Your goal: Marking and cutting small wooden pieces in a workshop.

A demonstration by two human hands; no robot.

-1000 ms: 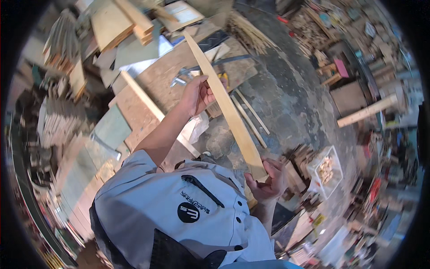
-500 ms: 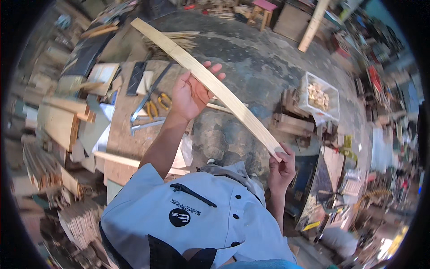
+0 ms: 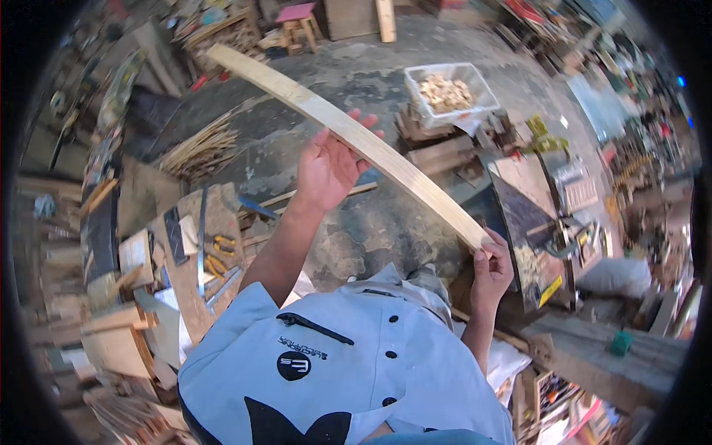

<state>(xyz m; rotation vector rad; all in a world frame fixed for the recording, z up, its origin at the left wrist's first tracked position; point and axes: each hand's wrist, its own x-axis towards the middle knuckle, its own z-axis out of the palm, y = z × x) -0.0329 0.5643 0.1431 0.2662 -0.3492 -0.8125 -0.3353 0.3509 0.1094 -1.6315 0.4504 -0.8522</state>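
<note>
A long, pale wooden strip (image 3: 363, 141) slants across in front of me, its far end at the upper left and its near end at the right. My left hand (image 3: 330, 169) supports it from below near the middle, palm up, with the thumb on one side and the fingertips showing past the other. At the near end, my right hand (image 3: 491, 268) pinches the strip between thumb and fingers. Nothing else is in either hand.
To the left, a wooden workbench (image 3: 178, 278) carries yellow-handled pliers (image 3: 216, 265) and other tools. Ahead stands a white crate (image 3: 483, 100) of wood offcuts. Thin sticks (image 3: 204, 144) lie on the floor near a pink-topped stool (image 3: 298, 22). A machine table (image 3: 523, 196) is at the right.
My view has turned to the right, so the bench, crate and stool have shifted left in it. Both hands keep their hold on the wooden strip.
</note>
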